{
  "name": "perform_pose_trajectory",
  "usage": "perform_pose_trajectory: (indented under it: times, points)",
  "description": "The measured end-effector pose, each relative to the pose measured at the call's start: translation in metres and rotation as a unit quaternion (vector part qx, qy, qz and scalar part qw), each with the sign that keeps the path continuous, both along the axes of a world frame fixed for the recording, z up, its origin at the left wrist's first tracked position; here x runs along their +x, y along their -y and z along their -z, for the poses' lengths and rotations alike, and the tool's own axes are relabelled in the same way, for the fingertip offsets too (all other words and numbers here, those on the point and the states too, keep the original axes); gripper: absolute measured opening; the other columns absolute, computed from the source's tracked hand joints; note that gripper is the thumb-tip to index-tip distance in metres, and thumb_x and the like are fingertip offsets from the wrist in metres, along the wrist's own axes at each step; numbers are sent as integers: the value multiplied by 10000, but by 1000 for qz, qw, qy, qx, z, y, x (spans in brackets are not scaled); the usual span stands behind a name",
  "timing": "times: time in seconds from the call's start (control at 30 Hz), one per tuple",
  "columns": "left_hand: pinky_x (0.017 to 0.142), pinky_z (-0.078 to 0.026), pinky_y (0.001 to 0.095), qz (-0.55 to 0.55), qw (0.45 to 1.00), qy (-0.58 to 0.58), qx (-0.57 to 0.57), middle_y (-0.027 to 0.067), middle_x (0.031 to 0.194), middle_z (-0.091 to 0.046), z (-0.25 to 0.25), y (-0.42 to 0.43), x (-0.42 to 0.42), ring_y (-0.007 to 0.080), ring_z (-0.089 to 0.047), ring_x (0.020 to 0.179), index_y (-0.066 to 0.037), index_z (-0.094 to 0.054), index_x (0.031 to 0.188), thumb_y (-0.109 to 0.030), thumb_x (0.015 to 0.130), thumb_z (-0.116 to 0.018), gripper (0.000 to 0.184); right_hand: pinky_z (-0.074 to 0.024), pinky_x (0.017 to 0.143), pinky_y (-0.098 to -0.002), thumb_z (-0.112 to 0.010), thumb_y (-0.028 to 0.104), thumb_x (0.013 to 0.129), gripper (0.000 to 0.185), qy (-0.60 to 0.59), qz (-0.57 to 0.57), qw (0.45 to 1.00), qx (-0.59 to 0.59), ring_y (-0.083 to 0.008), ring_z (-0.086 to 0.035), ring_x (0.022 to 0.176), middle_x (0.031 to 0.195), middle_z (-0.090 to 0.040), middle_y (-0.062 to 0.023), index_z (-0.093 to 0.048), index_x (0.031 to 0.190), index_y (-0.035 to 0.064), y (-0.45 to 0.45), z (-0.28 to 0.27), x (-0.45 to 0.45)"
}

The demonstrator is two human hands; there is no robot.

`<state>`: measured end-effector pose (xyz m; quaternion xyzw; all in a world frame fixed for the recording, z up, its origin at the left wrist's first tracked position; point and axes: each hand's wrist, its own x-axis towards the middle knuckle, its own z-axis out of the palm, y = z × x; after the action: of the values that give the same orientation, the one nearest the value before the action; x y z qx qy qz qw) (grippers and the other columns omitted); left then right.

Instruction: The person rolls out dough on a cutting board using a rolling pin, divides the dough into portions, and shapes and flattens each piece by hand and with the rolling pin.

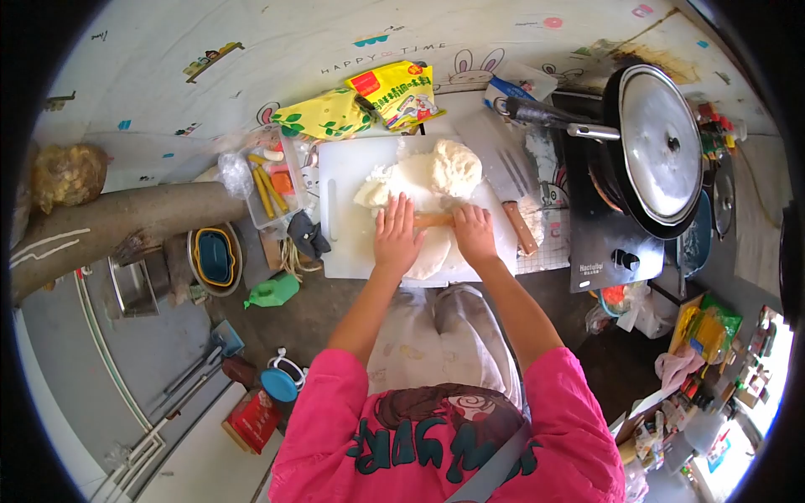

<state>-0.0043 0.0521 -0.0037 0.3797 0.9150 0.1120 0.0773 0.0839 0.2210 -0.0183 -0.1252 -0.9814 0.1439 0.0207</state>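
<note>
A short wooden rolling pin point(433, 220) lies crosswise over a flattened sheet of dough point(429, 256) on a white cutting board point(356, 226). My left hand point(397, 235) is on its left end, fingers reaching forward over it. On the other end rests my right hand point(475, 235), its fingers bent over the wood. Just beyond the pin sit a rough lump of dough point(456, 168) and a heap of white flour point(377, 186). To the right of the board is a broad knife with a wooden handle point(521, 228). My palms hide both pin ends.
Right of the board stands a black cooktop point(599, 251) bearing a lidded pan point(662, 147), its handle pointing toward the board. Yellow packets point(394, 94) lean at the wall. A clear plastic box point(272, 180) and a dark cloth point(308, 235) sit left. A thick pipe point(142, 222) crosses the left side.
</note>
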Motion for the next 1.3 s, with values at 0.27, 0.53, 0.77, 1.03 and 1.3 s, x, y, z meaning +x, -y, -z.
perform_pose_trajectory:
  times: [0.27, 0.53, 0.77, 1.03, 1.3]
  points:
    - [1123, -156, 529, -14, 997, 72, -10, 176, 1528, -217, -14, 53, 47, 330, -197, 1418, 7, -283, 1439, -281, 850, -582, 721, -398, 908, -377, -601, 207, 796, 214, 26, -21, 999, 16, -222, -520, 989, 996, -532, -68, -561, 963, 79, 30, -14, 50]
    - [1112, -169, 555, -49, 998, 48, -6, 187, 1526, -209, -2, 34, 13, 332, -201, 1416, 38, -271, 1430, -271, 845, -591, 735, -386, 952, -416, -689, 308, 742, 439, -21, 29, 999, -23, -258, -513, 1023, 1046, -544, -82, -546, 1082, 68, 22, -1, 16]
    - [1104, -182, 557, 29, 995, 87, -23, 152, 1529, -217, -18, 58, 7, 317, -195, 1418, -17, -273, 1449, -258, 850, -596, 722, -321, 1043, -426, -663, 285, 795, 497, 44, 32, 998, -34, -239, -459, 1201, 1226, -528, -80, -520, 1218, 67, 31, -25, 0]
    - [1115, -192, 529, 89, 991, 96, -28, 123, 1532, -230, -22, 62, 8, 279, -217, 1415, -42, -303, 1446, -338, 843, -615, 740, -183, 1120, -532, -588, 346, 856, 687, 120, 84, 988, -42, -240, -300, 1372, 1455, -352, -100, -338, 1414, 34, 87, -36, 56]
    - [1134, -153, 502, 101, 994, 28, -22, 101, 1533, -244, 7, 22, -19, 256, -193, 1426, -35, -309, 1441, -406, 867, -569, 732, -104, 1116, -591, -488, 468, 900, 776, 170, 190, 967, -20, -281, -143, 1433, 1536, -194, -118, -226, 1453, -9, 55, -12, 4]
